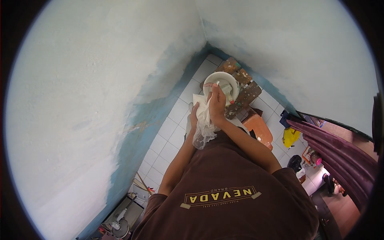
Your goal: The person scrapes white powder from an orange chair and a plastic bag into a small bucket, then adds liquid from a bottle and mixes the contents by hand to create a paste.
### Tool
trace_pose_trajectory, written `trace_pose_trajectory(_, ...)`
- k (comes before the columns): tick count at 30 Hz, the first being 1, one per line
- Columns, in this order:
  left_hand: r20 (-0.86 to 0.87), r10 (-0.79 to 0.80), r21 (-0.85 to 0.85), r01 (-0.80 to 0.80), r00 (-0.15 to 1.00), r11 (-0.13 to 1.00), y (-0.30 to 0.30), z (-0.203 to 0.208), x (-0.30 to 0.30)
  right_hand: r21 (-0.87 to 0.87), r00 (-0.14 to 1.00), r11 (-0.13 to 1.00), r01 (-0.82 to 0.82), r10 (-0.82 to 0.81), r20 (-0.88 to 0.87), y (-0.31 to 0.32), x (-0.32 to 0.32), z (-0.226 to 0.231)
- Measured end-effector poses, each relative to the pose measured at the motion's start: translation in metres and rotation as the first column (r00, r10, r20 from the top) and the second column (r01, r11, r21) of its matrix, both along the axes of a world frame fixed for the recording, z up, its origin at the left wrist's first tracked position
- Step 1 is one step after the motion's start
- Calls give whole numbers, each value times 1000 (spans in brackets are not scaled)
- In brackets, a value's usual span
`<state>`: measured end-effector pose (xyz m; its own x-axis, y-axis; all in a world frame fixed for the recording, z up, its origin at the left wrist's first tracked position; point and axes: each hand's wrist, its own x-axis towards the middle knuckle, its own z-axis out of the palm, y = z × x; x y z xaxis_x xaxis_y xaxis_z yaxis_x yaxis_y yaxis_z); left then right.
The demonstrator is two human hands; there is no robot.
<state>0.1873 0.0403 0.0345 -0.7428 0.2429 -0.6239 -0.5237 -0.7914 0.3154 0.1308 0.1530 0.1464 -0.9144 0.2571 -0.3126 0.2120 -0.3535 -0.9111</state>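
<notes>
Both my hands hold a see-through plastic bag [203, 114] with whitish stuff inside, in front of my body. My left hand [194, 116] is wrapped around the bag's left side. Higher up, my right hand [217, 105] grips the bag from the right, fingers closed near its upper end, by the bucket's near rim. The bag's loose lower end hangs crumpled against my shirt. Just beyond is a round white bucket [237, 89] with pale contents. A tool with a pale handle and a red tip [231, 101] leans inside it; its kind is unclear.
The bucket stands on a paint-spattered wooden bench [250, 94] in the corner. Partly painted walls [132, 72] rise on both sides over white floor tiles [170, 124]. To the right are an orange plastic item [259, 130], a yellow item [291, 137] and a purple curtain [332, 154].
</notes>
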Motion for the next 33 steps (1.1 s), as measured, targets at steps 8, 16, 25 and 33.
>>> trace_pose_trajectory(8, 88, 112, 4, -113, 990, 994, 10, 18, -2, -87, 998, 996, 14, -10, 55, 4, 1, -5)
trace_pose_trajectory(16, -28, -7, 58, 8, 1000, 998, 11, 34, -3, -112, 998, 992, 60, -58, 23, 1, -2, -6)
trace_pose_trajectory(25, -39, -5, 181, 12, 999, 984, 22, 94, -13, -9, 995, 998, 61, -62, -83, 0, -1, 15)
trace_pose_trajectory(33, -107, -30, 105, 41, 994, 994, 9, 96, -19, 180, 972, 978, 110, -68, -224, -8, 1, 43)
